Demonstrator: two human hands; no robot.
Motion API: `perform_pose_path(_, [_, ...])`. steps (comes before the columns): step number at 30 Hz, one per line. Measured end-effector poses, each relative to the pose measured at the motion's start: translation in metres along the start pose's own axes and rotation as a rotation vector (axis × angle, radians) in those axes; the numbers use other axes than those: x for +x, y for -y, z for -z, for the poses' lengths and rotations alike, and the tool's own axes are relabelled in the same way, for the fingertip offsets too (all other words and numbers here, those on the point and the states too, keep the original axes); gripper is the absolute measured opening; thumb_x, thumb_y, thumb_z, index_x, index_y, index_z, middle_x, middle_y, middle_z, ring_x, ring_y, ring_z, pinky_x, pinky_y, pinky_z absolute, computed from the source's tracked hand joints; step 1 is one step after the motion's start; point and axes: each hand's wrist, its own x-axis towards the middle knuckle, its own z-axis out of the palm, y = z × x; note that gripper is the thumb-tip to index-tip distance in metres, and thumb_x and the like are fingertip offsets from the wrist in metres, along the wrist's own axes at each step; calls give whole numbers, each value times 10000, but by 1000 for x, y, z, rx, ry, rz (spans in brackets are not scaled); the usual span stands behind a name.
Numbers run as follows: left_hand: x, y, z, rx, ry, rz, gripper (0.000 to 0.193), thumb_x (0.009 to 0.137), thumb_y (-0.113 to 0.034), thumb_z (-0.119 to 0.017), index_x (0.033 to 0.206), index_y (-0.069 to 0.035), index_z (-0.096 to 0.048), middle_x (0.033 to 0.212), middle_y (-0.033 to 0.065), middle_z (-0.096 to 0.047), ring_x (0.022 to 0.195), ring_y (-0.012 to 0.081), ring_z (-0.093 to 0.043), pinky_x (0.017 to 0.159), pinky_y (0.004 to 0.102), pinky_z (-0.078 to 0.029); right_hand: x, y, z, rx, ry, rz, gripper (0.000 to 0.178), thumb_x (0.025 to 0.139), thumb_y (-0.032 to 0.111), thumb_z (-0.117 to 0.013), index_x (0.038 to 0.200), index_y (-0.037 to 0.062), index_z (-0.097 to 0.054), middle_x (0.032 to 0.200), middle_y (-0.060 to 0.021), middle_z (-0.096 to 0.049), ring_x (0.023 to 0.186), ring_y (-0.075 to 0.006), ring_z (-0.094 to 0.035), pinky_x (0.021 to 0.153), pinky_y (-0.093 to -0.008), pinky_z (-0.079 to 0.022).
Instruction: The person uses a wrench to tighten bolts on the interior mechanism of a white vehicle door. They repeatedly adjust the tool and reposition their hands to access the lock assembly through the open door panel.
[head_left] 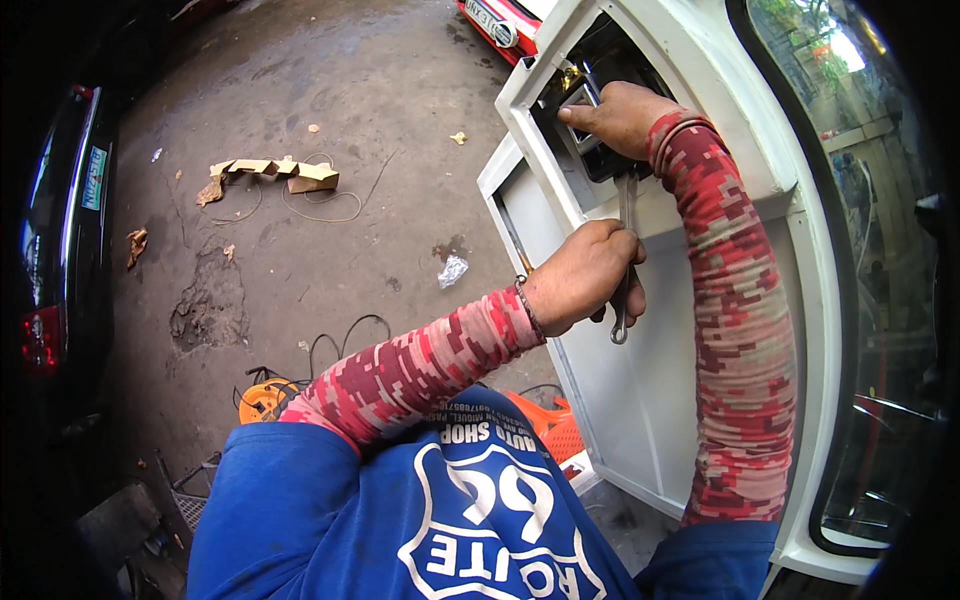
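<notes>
My left hand is closed around the shank of a steel combination wrench, whose ring end sticks out below my fingers. The wrench's upper end meets the underside of a dark metal fitting inside a framed opening in a white vehicle panel. Over that fitting lies my right hand, bent at the fingers, with one digit reaching left across the fitting's edge. Most of its other fingers are hidden, as is whatever they grip. A shiny rod and a brass-coloured piece show beside it.
White framing borders the opening, and a black-sealed window stands to the right. Torn cardboard, crumpled foil and an orange cord reel lie on the stained floor. A dark car stands at the left.
</notes>
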Motion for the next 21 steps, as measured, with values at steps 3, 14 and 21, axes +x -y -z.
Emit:
perform_pose_path(3, [-3,-8,-1,-111,45,46,216,974,-256,-386,999,-73,-499,714,109,-670,550,164,-612,434,254,-398,0,-1,1,-16,-1,24,629,910,549,-600,910,-73,-700,811,-203,-679,727,-277,-677,727,-392,-522])
perform_pose_path(14, [8,-6,-8,-200,31,103,213,988,-249,-383,929,-93,-517,702,42,-607,614,147,-606,473,279,-421,4,-5,-3,4,-39,-11,628,858,545,-666,944,-75,-706,868,-232,-698,768,-305,-698,740,-376,-541])
perform_pose_path(21, [18,15,18,149,18,-102,272,998,-261,-334,963,-44,-494,727,95,-655,602,175,-637,468,297,-465,3,-5,-4,9,-60,-19,627,846,551,-672,923,-70,-713,836,-213,-694,747,-290,-691,746,-372,-543])
